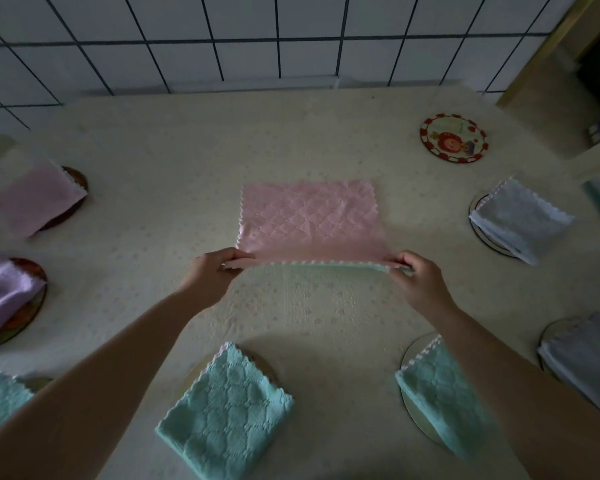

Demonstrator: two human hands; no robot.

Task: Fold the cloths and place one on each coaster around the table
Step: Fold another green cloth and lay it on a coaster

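a: where is the pink cloth (309,216)?
b: mid-table (153,140), its near edge lifted.
a: the hands?
b: left hand (215,271) and right hand (418,277) each pinch a near corner. bare coaster (453,138) beyond the cloth, to the right.

1. A pale floral tablecloth (153,140) covers the counter.
2. A white tiled wall (243,36) with dark grout lines stands behind it.
3. A wooden door frame (548,46) rises at the far right.
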